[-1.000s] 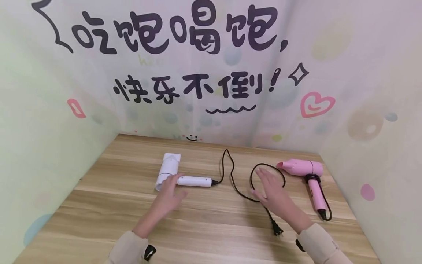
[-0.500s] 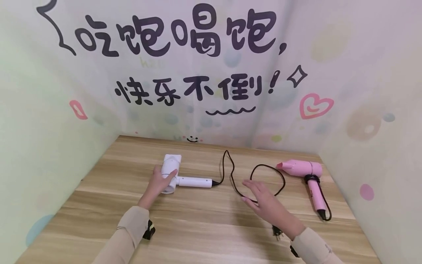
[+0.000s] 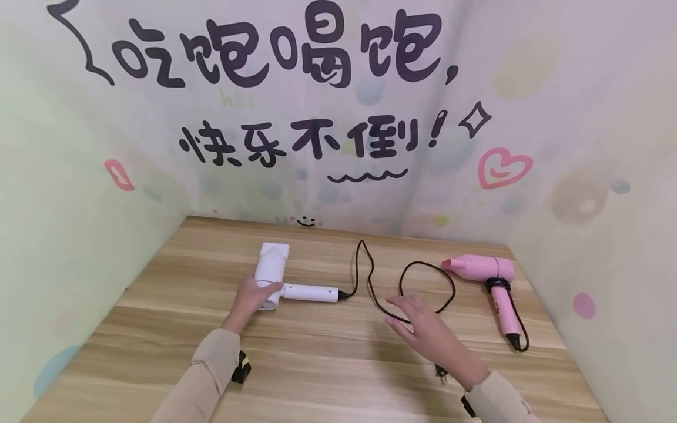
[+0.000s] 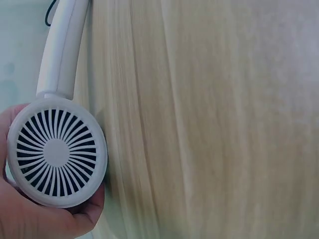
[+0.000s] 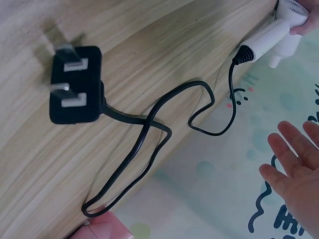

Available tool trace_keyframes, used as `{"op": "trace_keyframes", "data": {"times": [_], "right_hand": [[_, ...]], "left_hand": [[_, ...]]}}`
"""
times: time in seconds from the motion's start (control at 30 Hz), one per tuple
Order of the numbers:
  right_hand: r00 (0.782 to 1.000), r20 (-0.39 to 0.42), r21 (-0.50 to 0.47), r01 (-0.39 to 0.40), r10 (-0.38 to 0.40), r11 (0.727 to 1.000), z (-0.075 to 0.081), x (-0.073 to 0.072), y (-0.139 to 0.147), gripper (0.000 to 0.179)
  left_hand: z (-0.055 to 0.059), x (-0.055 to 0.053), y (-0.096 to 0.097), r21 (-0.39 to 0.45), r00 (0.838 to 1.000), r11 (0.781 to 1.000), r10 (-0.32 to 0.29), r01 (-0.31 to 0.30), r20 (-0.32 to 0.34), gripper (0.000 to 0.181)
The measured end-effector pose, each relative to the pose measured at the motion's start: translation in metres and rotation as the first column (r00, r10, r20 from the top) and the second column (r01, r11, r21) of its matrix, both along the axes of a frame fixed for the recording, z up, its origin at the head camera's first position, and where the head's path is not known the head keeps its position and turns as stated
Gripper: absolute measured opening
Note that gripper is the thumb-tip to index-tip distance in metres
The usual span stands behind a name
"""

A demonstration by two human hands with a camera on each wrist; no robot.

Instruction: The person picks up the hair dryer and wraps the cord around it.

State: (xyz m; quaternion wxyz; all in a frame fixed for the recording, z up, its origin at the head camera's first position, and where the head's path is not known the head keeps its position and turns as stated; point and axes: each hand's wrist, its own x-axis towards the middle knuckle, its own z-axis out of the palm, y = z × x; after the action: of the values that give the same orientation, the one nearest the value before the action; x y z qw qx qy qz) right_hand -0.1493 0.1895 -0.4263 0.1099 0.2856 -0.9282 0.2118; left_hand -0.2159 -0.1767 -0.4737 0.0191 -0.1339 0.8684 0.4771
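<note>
A white hair dryer (image 3: pixel 309 292) lies on the wooden table, its handle pointing right. My left hand (image 3: pixel 250 301) grips the rear of its barrel, thumb on the near side of the handle joint. In the left wrist view, fingers and thumb curl round the barrel behind the round intake grille (image 4: pixel 56 153). From the handle a black cord (image 3: pixel 357 267) runs right into a loop. Over that loop my right hand (image 3: pixel 431 338) hovers with fingers spread, holding nothing. Partly hidden beneath the right wrist is the two-pin plug (image 5: pixel 75 84), plain in the right wrist view.
A pink hair dryer (image 3: pixel 478 268) with its cord wrapped round the handle lies at the right side of the table (image 3: pixel 328 364). Printed fabric walls (image 3: pixel 338 200) stand along the back and both sides.
My left hand has moved left from the handle joint and taken hold of the white hair dryer's barrel. My right hand has shifted left and slightly nearer, covering part of the plug.
</note>
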Motion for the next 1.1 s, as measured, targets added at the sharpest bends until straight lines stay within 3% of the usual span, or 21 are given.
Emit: {"op": "trace_keyframes", "data": {"times": [0.33,0.43,0.57,0.7,0.87,0.93,1.1], "right_hand": [[1.000,-0.009,0.005,-0.003,0.003,1.000,0.003,0.002,-0.002,0.040],[0.999,-0.049,0.005,-0.022,0.023,1.000,0.005,0.003,-0.001,0.037],[0.988,-0.137,0.014,-0.071,0.072,0.997,0.007,0.001,-0.001,0.039],[0.971,-0.213,0.030,-0.102,0.106,0.994,0.012,-0.003,-0.006,0.049],[0.968,-0.222,0.042,-0.115,0.121,0.993,0.021,-0.012,-0.012,0.055],[0.977,-0.180,0.030,-0.109,0.113,0.994,0.025,-0.016,-0.011,0.047],[0.988,-0.116,-0.014,-0.100,0.098,0.995,0.035,-0.023,-0.004,0.014]], "left_hand": [[0.004,0.006,0.008,0.009,0.995,0.999,0.036,-0.035,-0.095,0.081],[0.009,0.010,0.012,0.037,0.992,0.998,0.055,-0.051,-0.115,0.085],[0.021,0.015,0.018,0.144,0.987,0.989,0.048,-0.026,-0.152,0.087],[0.037,0.023,0.025,0.254,0.981,0.967,0.027,0.023,-0.191,0.078],[0.058,0.040,0.034,0.328,0.977,0.943,0.007,0.065,-0.215,0.068],[0.065,0.046,0.036,0.381,0.976,0.921,0.000,0.085,-0.218,0.065],[0.077,0.059,0.036,0.592,0.980,0.795,-0.010,0.130,-0.201,0.057]]}}
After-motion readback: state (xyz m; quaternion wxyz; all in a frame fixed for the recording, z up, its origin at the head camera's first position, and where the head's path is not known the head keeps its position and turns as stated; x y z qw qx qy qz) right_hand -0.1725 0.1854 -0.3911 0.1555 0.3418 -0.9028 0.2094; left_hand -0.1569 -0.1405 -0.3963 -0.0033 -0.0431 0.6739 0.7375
